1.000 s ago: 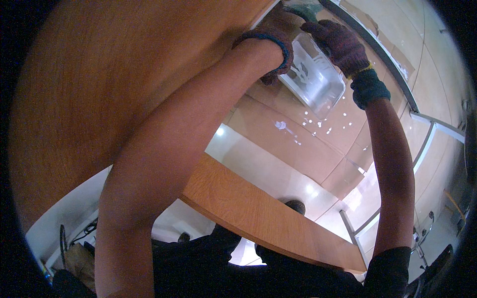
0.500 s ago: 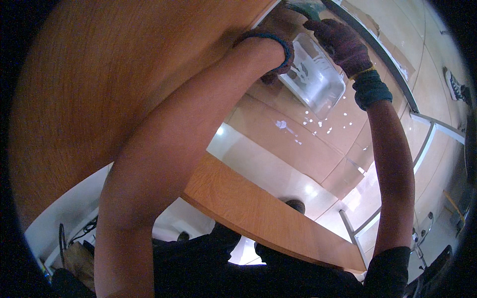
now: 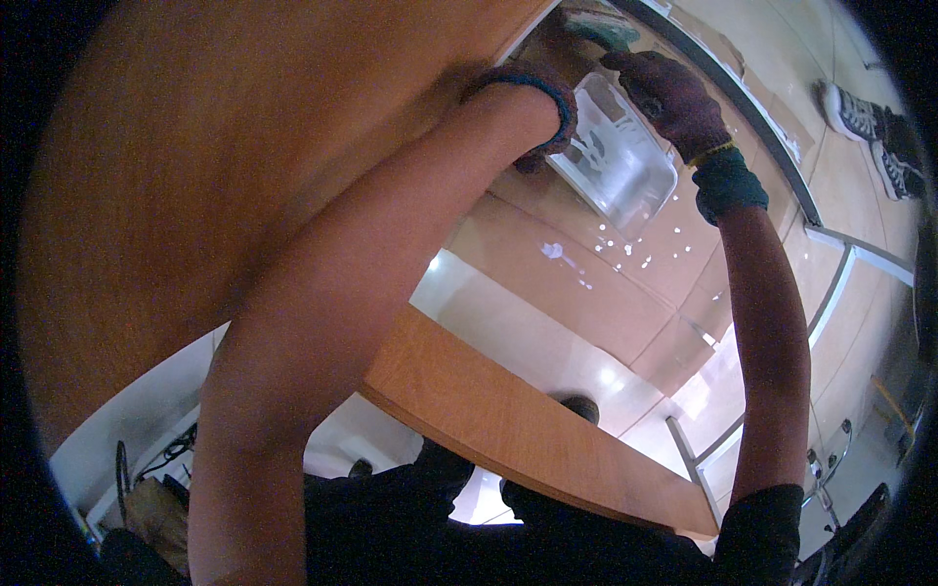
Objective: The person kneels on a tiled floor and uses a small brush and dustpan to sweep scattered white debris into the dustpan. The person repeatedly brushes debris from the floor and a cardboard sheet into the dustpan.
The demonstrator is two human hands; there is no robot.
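My left hand, in a dark maroon knit glove with a teal cuff, is closed at the left edge of a shallow rectangular tray. Streaks of white paint coat the tray's inside. Most of this hand's fingers are hidden behind the glove and wrist. Beyond the tray's right side, my right hand, gloved alike, grips a green-handled tool that looks like a paintbrush. Its far end reaches the dark upper edge of the view and is hard to make out.
A large wooden panel fills the left side. White drops spot the cardboard on the floor. A wooden board lies crosswise near my body. Metal frame bars run along the right. Another person's sneakers stand at far right.
The other person's sneakers have come further into view at the right. My right hand has dropped slightly with the brush; my left hand has stayed at the tray.
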